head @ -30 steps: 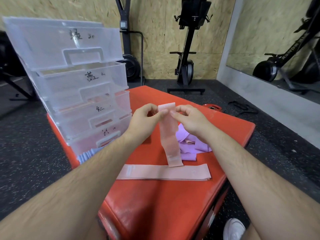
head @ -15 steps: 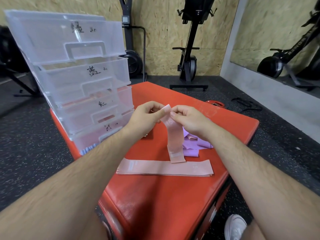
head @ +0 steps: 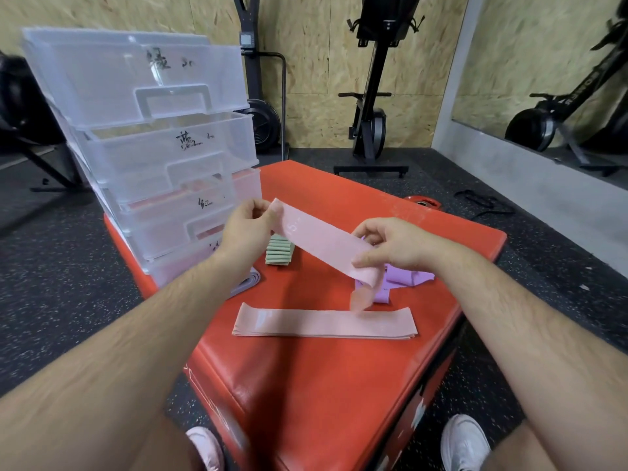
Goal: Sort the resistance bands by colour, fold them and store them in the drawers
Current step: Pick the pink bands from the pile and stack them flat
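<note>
A pink resistance band is stretched slantwise in the air between my hands. My left hand pinches its upper left end. My right hand pinches it near the lower right, and the loose end curls down below that hand. A second pink band lies flat on the red box. Purple bands lie in a heap behind my right hand. A stack of folded green bands sits by the clear drawer unit, whose stacked drawers carry handwritten labels.
A folded lilac band pokes out under my left forearm, beside the bottom drawer. Black exercise machines stand against the wooden wall. A red weight plate lies on the dark floor behind the box. My white shoes are below.
The pink band hung down from both hands held together. My right hand has slid along it to the right and down, and the band now spans slantwise between the hands.
</note>
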A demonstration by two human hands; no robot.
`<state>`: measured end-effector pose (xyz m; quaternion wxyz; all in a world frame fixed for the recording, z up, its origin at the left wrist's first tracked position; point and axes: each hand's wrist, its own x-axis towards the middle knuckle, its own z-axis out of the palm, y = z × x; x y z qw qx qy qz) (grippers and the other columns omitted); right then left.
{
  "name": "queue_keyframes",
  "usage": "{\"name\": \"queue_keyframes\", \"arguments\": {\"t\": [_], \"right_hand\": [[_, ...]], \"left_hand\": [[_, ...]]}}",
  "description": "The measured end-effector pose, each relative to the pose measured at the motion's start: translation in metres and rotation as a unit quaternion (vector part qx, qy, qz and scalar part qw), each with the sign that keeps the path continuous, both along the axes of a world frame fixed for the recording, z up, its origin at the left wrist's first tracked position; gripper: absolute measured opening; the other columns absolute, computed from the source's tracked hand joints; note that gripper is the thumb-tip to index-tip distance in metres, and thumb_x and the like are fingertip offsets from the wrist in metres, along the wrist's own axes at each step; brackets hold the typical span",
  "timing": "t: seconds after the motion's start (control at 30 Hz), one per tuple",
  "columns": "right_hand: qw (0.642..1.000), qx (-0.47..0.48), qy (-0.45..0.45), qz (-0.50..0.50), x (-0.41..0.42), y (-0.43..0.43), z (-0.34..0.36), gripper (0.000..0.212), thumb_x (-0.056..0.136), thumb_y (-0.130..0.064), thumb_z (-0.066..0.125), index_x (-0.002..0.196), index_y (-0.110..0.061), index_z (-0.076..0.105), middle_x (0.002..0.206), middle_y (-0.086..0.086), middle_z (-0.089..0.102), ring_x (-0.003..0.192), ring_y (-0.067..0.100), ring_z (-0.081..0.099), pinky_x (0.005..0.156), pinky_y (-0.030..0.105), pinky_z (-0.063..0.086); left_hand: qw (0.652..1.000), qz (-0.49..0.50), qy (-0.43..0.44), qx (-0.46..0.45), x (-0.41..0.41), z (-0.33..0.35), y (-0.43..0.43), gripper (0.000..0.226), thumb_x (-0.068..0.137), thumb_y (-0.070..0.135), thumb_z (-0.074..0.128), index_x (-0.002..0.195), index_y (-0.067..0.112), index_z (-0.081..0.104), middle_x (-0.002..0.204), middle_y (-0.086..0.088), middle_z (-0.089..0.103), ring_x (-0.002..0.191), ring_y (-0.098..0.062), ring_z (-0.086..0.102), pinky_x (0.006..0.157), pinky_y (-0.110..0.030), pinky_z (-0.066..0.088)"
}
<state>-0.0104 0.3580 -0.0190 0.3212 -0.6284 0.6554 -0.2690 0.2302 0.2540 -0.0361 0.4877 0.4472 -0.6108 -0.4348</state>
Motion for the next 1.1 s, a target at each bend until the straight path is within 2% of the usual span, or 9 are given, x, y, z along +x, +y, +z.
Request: {"name": "queue_keyframes", "arguments": {"t": [0.1, 0.2, 0.33, 0.47, 0.6, 0.77, 0.93, 1.0, 1.1], "right_hand": [[0.999, 0.031, 0.033, 0.001, -0.02, 0.013, 0.001, 0.031, 0.078, -0.021, 0.084, 0.102, -0.03, 0.068, 0.099, 0.002, 0.076, 0.095, 0.025, 0.072, 0.092, 0.049, 0.056], [0.998, 0.046, 0.038, -0.012, -0.039, 0.028, 0.0, 0.029, 0.081, -0.017, 0.081, 0.105, -0.028, 0.068, 0.098, 0.003, 0.076, 0.086, 0.02, 0.073, 0.078, 0.04, 0.057], [0.998, 0.054, 0.001, -0.03, -0.049, 0.042, -0.01, 0.015, 0.091, -0.009, 0.069, 0.103, -0.018, 0.068, 0.087, 0.008, 0.069, 0.07, 0.013, 0.063, 0.058, 0.021, 0.048], [0.996, 0.044, -0.035, -0.075, -0.043, 0.049, -0.025, 0.01, 0.098, -0.01, 0.059, 0.106, -0.011, 0.066, 0.083, 0.007, 0.061, 0.066, 0.015, 0.059, 0.056, 0.025, 0.051], [0.993, 0.061, -0.042, -0.096, -0.041, 0.055, -0.04, 0.013, 0.1, -0.026, 0.06, 0.098, -0.013, 0.064, 0.08, 0.008, 0.06, 0.061, 0.017, 0.057, 0.05, 0.025, 0.049], [0.988, 0.085, -0.062, -0.114, -0.037, 0.058, -0.051, 0.022, 0.096, -0.031, 0.065, 0.101, -0.009, 0.065, 0.074, 0.004, 0.06, 0.052, 0.01, 0.053, 0.047, 0.023, 0.042], [0.984, 0.092, -0.1, -0.117, -0.036, 0.058, -0.059, 0.031, 0.093, -0.03, 0.069, 0.106, -0.002, 0.065, 0.08, 0.009, 0.062, 0.062, 0.017, 0.055, 0.052, 0.026, 0.046], [0.985, 0.074, -0.085, -0.134, -0.037, 0.058, -0.063, 0.032, 0.094, -0.031, 0.068, 0.102, 0.0, 0.067, 0.073, 0.007, 0.059, 0.054, 0.013, 0.052, 0.047, 0.023, 0.042], [0.985, 0.038, 0.042, -0.162, -0.035, 0.057, -0.074, 0.025, 0.091, -0.035, 0.072, 0.086, -0.01, 0.072, 0.072, 0.002, 0.065, 0.055, 0.009, 0.053, 0.05, 0.02, 0.041]], "left_hand": [[1.0, 0.023, -0.001, 0.01, 0.017, -0.004, -0.003, 0.02, 0.099, 0.033, 0.059, 0.09, 0.015, 0.056, 0.082, -0.003, 0.058, 0.063, -0.013, 0.05, 0.049, -0.019, 0.045], [0.999, 0.025, -0.04, 0.016, 0.036, -0.013, -0.007, 0.016, 0.1, 0.031, 0.057, 0.089, 0.019, 0.054, 0.09, -0.004, 0.061, 0.076, -0.019, 0.055, 0.057, -0.028, 0.045], [0.994, -0.009, -0.102, 0.035, 0.055, -0.025, 0.0, 0.01, 0.098, 0.024, 0.058, 0.095, 0.016, 0.053, 0.089, -0.003, 0.063, 0.072, -0.017, 0.058, 0.059, -0.029, 0.047], [0.986, -0.032, -0.149, 0.065, 0.066, -0.04, 0.009, 0.017, 0.097, 0.026, 0.06, 0.097, 0.01, 0.056, 0.085, -0.011, 0.066, 0.069, -0.019, 0.058, 0.056, -0.03, 0.045], [0.979, -0.027, -0.188, 0.078, 0.067, -0.056, 0.023, 0.013, 0.098, 0.025, 0.059, 0.09, 0.015, 0.055, 0.077, -0.008, 0.062, 0.06, -0.017, 0.054, 0.045, -0.022, 0.04], [0.969, -0.018, -0.229, 0.095, 0.066, -0.069, 0.029, 0.013, 0.095, 0.025, 0.061, 0.092, 0.012, 0.06, 0.078, -0.006, 0.062, 0.063, -0.017, 0.06, 0.053, -0.025, 0.045], [0.961, -0.014, -0.253, 0.111, 0.063, -0.071, 0.032, 0.016, 0.097, 0.023, 0.059, 0.087, 0.012, 0.06, 0.075, -0.005, 0.059, 0.058, -0.014, 0.055, 0.047, -0.022, 0.046], [0.956, -0.01, -0.266, 0.123, 0.064, -0.073, 0.031, 0.016, 0.097, 0.025, 0.061, 0.094, 0.01, 0.061, 0.076, -0.004, 0.059, 0.057, -0.014, 0.055, 0.043, -0.021, 0.047], [0.95, -0.012, -0.286, 0.127, 0.067, -0.079, 0.029, 0.02, 0.096, 0.027, 0.062, 0.1, 0.008, 0.063, 0.078, -0.004, 0.059, 0.056, -0.015, 0.054, 0.038, -0.017, 0.044]]}}
